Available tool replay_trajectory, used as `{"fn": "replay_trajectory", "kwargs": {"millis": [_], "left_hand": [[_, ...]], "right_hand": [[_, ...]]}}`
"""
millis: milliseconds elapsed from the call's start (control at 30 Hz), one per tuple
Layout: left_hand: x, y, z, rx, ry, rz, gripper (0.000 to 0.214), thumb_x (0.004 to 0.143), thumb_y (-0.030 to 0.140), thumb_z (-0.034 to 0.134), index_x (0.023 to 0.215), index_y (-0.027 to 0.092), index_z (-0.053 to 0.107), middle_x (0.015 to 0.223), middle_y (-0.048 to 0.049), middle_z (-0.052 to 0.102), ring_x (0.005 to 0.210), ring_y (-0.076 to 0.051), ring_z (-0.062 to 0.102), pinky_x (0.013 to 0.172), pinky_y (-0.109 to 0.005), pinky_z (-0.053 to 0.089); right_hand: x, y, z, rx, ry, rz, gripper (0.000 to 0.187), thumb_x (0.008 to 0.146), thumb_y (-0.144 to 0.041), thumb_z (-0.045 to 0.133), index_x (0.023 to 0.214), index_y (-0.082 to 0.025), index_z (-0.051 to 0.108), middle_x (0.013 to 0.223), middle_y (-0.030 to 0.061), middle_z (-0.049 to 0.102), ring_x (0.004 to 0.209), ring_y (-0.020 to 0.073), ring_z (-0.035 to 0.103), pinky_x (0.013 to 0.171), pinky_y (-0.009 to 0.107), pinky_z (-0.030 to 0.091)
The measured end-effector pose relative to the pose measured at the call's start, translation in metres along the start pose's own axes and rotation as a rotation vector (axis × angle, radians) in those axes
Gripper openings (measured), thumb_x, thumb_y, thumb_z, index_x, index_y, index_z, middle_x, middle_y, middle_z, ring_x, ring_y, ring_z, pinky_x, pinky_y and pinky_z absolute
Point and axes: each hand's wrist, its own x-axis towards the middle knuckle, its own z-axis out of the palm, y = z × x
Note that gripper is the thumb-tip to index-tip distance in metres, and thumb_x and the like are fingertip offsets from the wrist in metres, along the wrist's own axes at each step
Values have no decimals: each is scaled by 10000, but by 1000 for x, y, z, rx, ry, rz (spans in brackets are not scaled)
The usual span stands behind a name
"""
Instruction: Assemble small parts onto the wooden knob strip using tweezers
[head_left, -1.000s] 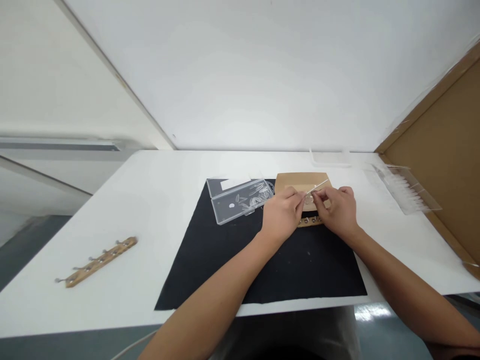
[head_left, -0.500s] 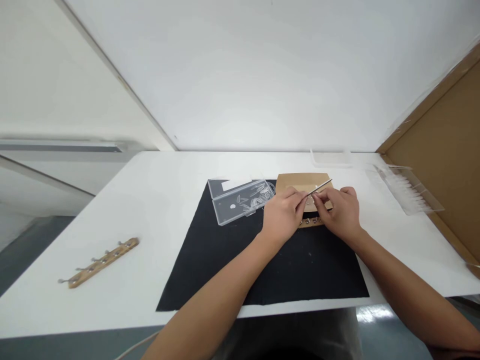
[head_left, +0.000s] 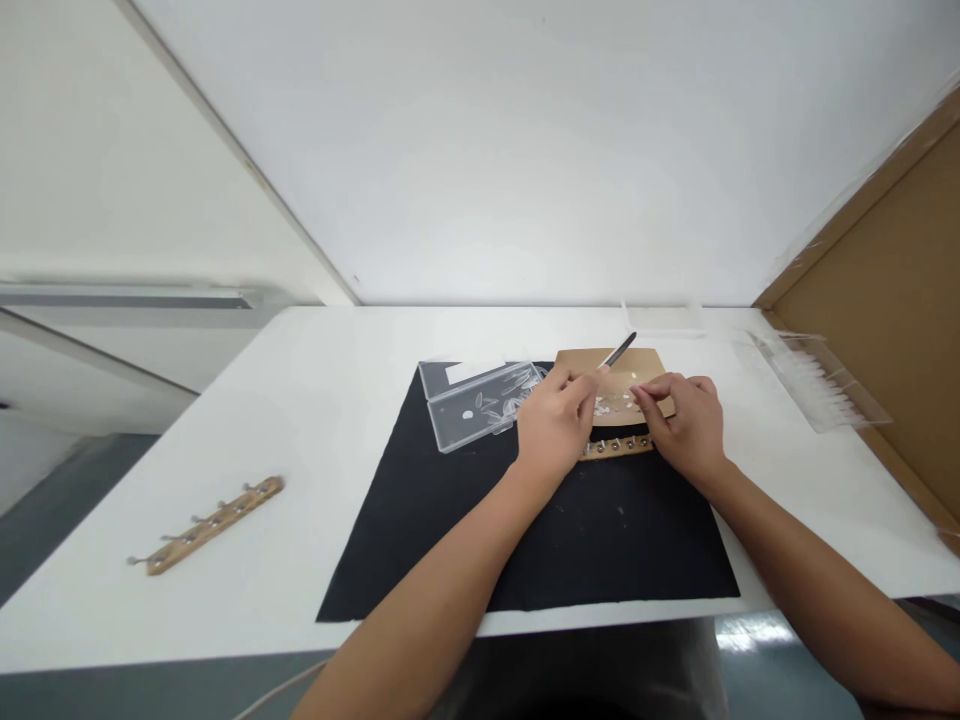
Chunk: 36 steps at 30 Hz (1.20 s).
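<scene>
My left hand (head_left: 553,425) is closed in a pinch on a thin metal stick (head_left: 618,352) that points up and to the right. My right hand (head_left: 686,425) rests with curled fingers pinched on something small that I cannot make out, at the edge of a brown card (head_left: 600,362). Small clear pieces (head_left: 611,406) lie on the card between the two hands. Just below them a wooden strip with metal studs (head_left: 616,445) lies on the black mat (head_left: 525,520). An open clear plastic case (head_left: 480,403) with small clear pieces sits left of my left hand.
A second wooden strip with metal pegs (head_left: 206,524) lies on the white table (head_left: 315,400) at the left. A clear tray of white items (head_left: 817,385) sits at the right beside a brown cardboard wall (head_left: 885,300). A clear lid (head_left: 660,318) lies at the back.
My left hand has drawn apart from the right and tilted the metal stick up and away. The clear pieces on the card now show between the hands.
</scene>
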Motion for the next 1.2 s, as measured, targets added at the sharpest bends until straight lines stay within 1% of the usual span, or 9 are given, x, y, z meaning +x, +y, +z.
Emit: {"fn": "replay_trajectory", "kwargs": {"millis": [100, 233, 367, 533, 667, 800, 933, 1100, 1200], "left_hand": [[2, -6, -4, 108, -8, -47, 234, 1052, 259, 587, 1139, 280, 804, 898, -42, 703, 724, -149, 593, 587, -255, 328], [5, -19, -9, 279, 0, -129, 364, 1016, 179, 589, 1315, 323, 741, 971, -69, 715, 608, -139, 517, 545, -275, 231], [10, -28, -18, 363, 7, -160, 442, 971, 101, 543, 1330, 276, 731, 1052, -125, 704, 591, -138, 518, 549, -278, 286], [15, -30, -25, 490, -113, -222, 420, 955, 87, 547, 1304, 230, 733, 1028, -148, 683, 675, -198, 582, 589, -306, 369], [15, -34, -25, 566, -142, -232, 341, 927, 31, 520, 1075, 187, 784, 930, -164, 661, 862, -300, 606, 642, -346, 420], [14, -36, -26, 584, -99, -232, 293, 919, 37, 524, 830, 177, 765, 883, -166, 642, 913, -326, 588, 767, -434, 456], [17, -32, -25, 488, -84, -78, 244, 1014, 177, 530, 918, 180, 754, 959, -160, 676, 950, -319, 589, 844, -467, 459], [16, -18, -13, 108, -264, 317, 264, 1090, 279, 487, 1010, 168, 712, 945, -105, 699, 953, -245, 618, 877, -378, 501], [11, -13, -6, -97, -255, 373, 265, 1103, 266, 460, 1058, 152, 695, 983, -110, 720, 968, -227, 644, 914, -368, 533]], "right_hand": [[0, 4, 1, 54, 15, 4, 169, 1023, -385, 652, 926, -249, 625, 908, 11, 794, 799, 212, 728, 881, 419, 443], [1, 4, 0, 96, 0, -3, 158, 1017, -370, 660, 913, -254, 630, 882, -5, 758, 803, 199, 708, 867, 398, 463], [2, -3, -3, 104, -29, -10, 161, 1015, -366, 663, 901, -253, 641, 878, -2, 744, 802, 194, 701, 849, 391, 474], [3, -10, -6, 136, -4, -35, 136, 1003, -337, 684, 900, -256, 648, 843, -5, 739, 774, 188, 699, 831, 390, 493], [2, -10, -6, 137, 30, -78, 153, 985, -310, 708, 868, -255, 626, 818, 1, 739, 778, 196, 707, 777, 382, 510], [1, -10, -6, 117, 51, -140, 196, 967, -304, 736, 831, -254, 603, 823, -3, 752, 790, 197, 731, 782, 388, 520], [0, -10, -7, 78, 81, -187, 217, 948, -282, 766, 825, -251, 590, 799, -9, 753, 758, 183, 730, 771, 377, 514], [-2, -5, -8, 28, 77, -217, 240, 949, -312, 769, 800, -259, 588, 773, -14, 759, 725, 181, 726, 765, 381, 495], [-3, -1, -9, 6, 45, -258, 242, 956, -317, 763, 797, -261, 589, 791, -23, 774, 709, 167, 723, 772, 383, 473]]}}
